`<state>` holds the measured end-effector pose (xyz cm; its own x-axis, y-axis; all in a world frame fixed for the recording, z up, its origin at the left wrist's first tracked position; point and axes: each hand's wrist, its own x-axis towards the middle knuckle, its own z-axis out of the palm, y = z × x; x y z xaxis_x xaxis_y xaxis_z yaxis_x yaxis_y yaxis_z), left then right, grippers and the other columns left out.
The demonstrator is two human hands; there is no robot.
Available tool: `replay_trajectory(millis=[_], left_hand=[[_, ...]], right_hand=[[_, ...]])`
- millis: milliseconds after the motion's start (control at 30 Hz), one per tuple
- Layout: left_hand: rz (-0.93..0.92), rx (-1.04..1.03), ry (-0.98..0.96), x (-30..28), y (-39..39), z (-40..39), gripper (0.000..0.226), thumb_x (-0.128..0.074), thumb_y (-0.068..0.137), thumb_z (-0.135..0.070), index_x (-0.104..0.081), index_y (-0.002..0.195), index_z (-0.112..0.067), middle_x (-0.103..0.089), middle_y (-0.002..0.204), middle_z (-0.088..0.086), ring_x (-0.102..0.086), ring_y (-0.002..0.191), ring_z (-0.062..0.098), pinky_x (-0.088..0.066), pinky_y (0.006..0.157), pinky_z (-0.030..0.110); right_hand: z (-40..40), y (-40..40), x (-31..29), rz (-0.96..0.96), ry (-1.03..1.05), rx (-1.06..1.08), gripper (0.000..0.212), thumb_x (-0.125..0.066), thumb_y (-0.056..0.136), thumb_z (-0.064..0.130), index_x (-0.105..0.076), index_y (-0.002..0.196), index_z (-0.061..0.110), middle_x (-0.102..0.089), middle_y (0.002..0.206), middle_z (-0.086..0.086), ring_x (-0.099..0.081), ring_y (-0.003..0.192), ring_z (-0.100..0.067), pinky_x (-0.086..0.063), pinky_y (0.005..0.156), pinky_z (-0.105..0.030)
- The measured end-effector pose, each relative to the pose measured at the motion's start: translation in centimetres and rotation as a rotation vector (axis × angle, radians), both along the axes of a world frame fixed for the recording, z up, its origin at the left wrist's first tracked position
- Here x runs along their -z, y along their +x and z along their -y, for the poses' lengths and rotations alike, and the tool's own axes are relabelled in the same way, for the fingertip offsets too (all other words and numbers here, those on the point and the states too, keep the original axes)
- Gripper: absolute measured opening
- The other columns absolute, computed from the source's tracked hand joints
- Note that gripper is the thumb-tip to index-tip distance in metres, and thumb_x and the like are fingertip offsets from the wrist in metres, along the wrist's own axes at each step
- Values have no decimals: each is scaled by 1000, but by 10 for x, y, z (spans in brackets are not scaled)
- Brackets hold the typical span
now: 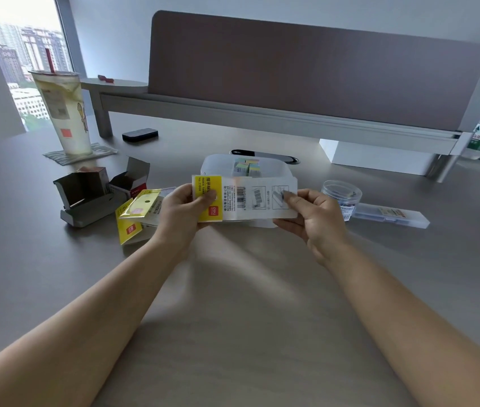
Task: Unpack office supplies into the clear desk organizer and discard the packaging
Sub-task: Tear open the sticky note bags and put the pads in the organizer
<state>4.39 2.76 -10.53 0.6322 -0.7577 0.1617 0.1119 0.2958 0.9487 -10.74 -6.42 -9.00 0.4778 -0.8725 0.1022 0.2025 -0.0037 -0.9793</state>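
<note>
The organizer point(280, 171) sits mid-desk, just behind a held packet point(243, 198), with coloured pads already inside it. Far left stands a drink cup point(62, 113); nearer lie opened boxes point(98, 189) and torn yellow wrappers point(136, 215). The left hand point(183, 212) pinches the packet's yellow end, thumb on top; the right hand point(312, 221) pinches the white end the same way, both off the desk. To the right wait a round tub point(341, 195) and a long clear case point(391, 215), apparently unopened. Pulled hard, the packet could tear suddenly and scatter its contents, or an elbow might sweep the tub off
</note>
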Motion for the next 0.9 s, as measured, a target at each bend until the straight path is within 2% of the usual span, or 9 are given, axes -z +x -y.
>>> replay_trajectory(millis=[167,300,400,567,667,767,800,833,900], left_hand=[[-53,-1,-14,-6,-1,-2,13,-51,87,-6,-59,82,-14,-67,75,-2,-66,57,2,-55,52,18],[-44,-42,12,-12,5,-4,8,-51,87,-7,-59,88,-10,-63,82,1,-66,57,4,-54,49,17],[-47,-62,18,-19,11,-6,10,-50,88,-8,-56,95,-8,-62,83,1,-63,71,11,-55,51,17],[-48,-55,3,-27,13,-4,8,-50,88,-7,-56,91,-10,-62,85,2,-61,76,14,-55,51,17],[-45,-47,-2,-30,15,-1,10,-50,87,-7,-57,84,-12,-63,84,2,-61,75,14,-55,51,17],[-45,-40,6,-31,20,2,11,-50,87,-7,-57,83,-15,-62,85,1,-61,77,14,-56,53,18],[-47,-38,9,-31,21,3,11,-51,87,-8,-57,83,-15,-62,85,1,-61,78,14,-56,54,19],[-50,-37,10,-31,23,4,10,-51,87,-8,-57,84,-15,-63,85,1,-61,78,15,-56,54,19],[-52,-34,11,-32,25,5,8,-52,86,-9,-57,86,-15,-63,86,1,-61,79,15,-56,56,20]], right_hand=[[2,2,-10,44,31,6,20,-51,88,7,-53,68,10,-57,71,-5,-57,65,-16,-56,48,-21],[9,2,-24,-7,-175,126,21,-53,87,8,-54,67,13,-58,70,-3,-57,64,-13,-54,46,-18],[22,0,-37,-61,-348,226,15,-52,88,9,-55,73,9,-59,74,-6,-59,69,-20,-51,41,-15],[41,5,-50,-131,-518,309,4,-53,88,9,-56,86,10,-58,78,-5,-58,81,-22,-55,54,-18],[48,8,-53,-234,-588,261,9,-51,88,5,-54,87,13,-56,85,-5,-57,87,-23,-59,70,-34],[53,10,-57,-343,-627,200,15,-48,86,1,-55,83,15,-57,79,2,-59,90,-27,-54,82,-42],[55,11,-57,-357,-649,186,16,-49,85,1,-57,82,15,-57,78,3,-59,88,-26,-52,83,-40],[55,12,-58,-369,-679,173,15,-52,84,2,-59,81,14,-57,79,2,-57,83,-21,-50,82,-33],[56,14,-61,-422,-767,173,10,-58,83,6,-66,88,11,-50,82,3,-50,74,-6,-40,72,-7]])
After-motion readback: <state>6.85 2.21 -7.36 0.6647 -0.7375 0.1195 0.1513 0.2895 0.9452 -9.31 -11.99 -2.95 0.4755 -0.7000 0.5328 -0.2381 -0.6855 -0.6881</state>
